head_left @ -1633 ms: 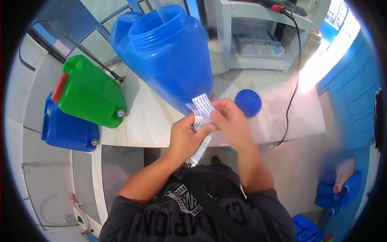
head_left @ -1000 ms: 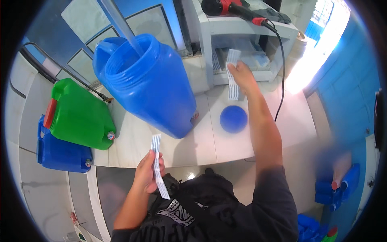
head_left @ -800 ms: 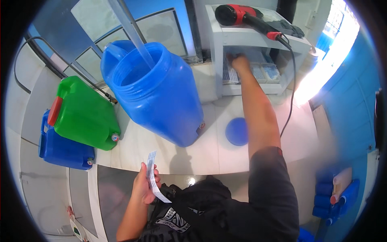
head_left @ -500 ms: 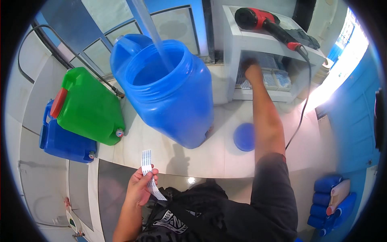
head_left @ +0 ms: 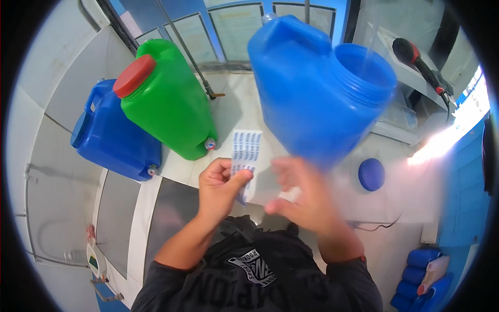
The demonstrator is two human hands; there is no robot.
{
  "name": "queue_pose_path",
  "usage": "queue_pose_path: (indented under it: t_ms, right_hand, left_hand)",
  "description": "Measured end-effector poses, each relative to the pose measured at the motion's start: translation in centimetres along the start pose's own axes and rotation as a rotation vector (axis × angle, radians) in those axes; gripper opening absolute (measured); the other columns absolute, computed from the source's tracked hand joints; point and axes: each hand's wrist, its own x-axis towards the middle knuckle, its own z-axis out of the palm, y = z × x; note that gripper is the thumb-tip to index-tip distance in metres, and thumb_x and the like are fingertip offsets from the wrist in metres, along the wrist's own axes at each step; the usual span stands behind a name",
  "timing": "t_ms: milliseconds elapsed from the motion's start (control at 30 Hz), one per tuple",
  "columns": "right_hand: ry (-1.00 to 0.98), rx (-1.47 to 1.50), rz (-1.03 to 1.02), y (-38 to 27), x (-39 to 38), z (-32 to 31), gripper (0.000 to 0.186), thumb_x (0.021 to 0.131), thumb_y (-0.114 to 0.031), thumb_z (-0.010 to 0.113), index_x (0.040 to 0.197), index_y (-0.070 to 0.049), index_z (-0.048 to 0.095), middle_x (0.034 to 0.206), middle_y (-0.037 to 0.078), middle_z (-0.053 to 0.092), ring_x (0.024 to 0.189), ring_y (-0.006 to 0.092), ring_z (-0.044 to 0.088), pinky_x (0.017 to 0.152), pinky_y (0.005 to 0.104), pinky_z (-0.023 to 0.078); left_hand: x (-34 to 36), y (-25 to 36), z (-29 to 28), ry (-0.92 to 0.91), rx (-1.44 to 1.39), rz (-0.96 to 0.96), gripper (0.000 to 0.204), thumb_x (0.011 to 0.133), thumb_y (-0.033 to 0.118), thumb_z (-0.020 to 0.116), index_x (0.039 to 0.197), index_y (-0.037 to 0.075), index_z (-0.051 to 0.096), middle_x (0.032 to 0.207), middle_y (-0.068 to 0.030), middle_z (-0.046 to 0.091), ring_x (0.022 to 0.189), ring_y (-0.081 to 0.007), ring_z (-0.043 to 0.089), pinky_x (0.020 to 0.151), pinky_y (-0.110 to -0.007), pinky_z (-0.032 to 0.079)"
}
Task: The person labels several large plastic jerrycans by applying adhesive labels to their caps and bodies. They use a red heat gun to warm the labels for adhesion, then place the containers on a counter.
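A strip of white stickers (head_left: 247,145) with blue print stands upright in my left hand (head_left: 215,187), pinched between thumb and fingers. To its right, my right hand (head_left: 306,195) is smeared by motion, its fingers partly apart. A small white piece (head_left: 291,194) shows by its thumb; whether the hand grips it I cannot tell. Beyond my hands, a large uncapped blue jug (head_left: 312,99) stands on the counter, with a pale, see-through stream or tube reaching into its mouth. A round blue cap (head_left: 371,174) lies on the counter to the right.
At left stand a green jug (head_left: 166,104) with a red cap and a blue jug (head_left: 117,135), both with small taps. A white shelf unit (head_left: 395,130) holds a red-and-black heat gun (head_left: 416,57) at far right. Blue containers (head_left: 416,275) are stacked low at right.
My right hand has come out of the shelf unit and over beside the left. My left hand has raised the sticker strip. The view has swung, so the jugs appear farther right.
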Motion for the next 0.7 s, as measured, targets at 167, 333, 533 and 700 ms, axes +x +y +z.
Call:
queue_pose_path:
  t_ms: [167, 333, 533, 700]
  right_hand:
    - [-0.042, 0.306, 0.289, 1.1, 6.0, 10.3, 0.026, 0.094, -0.025, 0.073, 0.094, 0.000, 0.063, 0.088, 0.007, 0.062, 0.078, 0.0127, 0.057, 0.067, 0.0306, 0.047]
    - [-0.074, -0.093, 0.167, 0.4, 9.1, 15.5, 0.030, 0.099, -0.025, 0.067, 0.082, 0.000, 0.064, 0.083, 0.002, 0.063, 0.073, 0.0072, 0.055, 0.064, 0.0269, 0.043]
    - [-0.064, 0.140, 0.168, -1.4, 11.5, 18.6, 0.021, 0.101, -0.020, 0.063, 0.094, 0.000, 0.066, 0.085, 0.002, 0.066, 0.075, 0.0049, 0.056, 0.066, 0.0250, 0.045]
    - [-0.581, 0.401, 0.202, -3.8, 13.9, 17.7, 0.019, 0.102, -0.019, 0.062, 0.103, 0.000, 0.059, 0.095, 0.003, 0.065, 0.083, 0.0052, 0.058, 0.073, 0.0242, 0.047]
  left_hand:
    - [2.0, 0.7, -4.9, -0.041, -0.019, 0.260, 0.019, 0.088, 0.002, 0.077, 0.097, 0.001, 0.061, 0.084, -0.0066, 0.070, 0.069, -0.0055, 0.061, 0.056, -0.022, 0.048]
    - [3.6, 2.5, -11.9, -0.128, 0.244, 0.251, 0.022, 0.089, 0.010, 0.078, 0.098, 0.003, 0.060, 0.081, 0.0001, 0.066, 0.071, -0.0038, 0.057, 0.062, -0.022, 0.048]
    - [4.5, 7.0, -18.0, -0.240, 0.122, 0.124, 0.015, 0.097, 0.005, 0.062, 0.109, 0.004, 0.053, 0.105, -0.0056, 0.066, 0.095, -0.0091, 0.062, 0.082, -0.027, 0.051]
    - [6.4, 11.4, -23.0, -0.426, -0.304, -0.037, 0.028, 0.093, 0.000, 0.059, 0.104, 0.012, 0.036, 0.114, -0.0132, 0.063, 0.104, -0.0199, 0.062, 0.090, -0.032, 0.048]
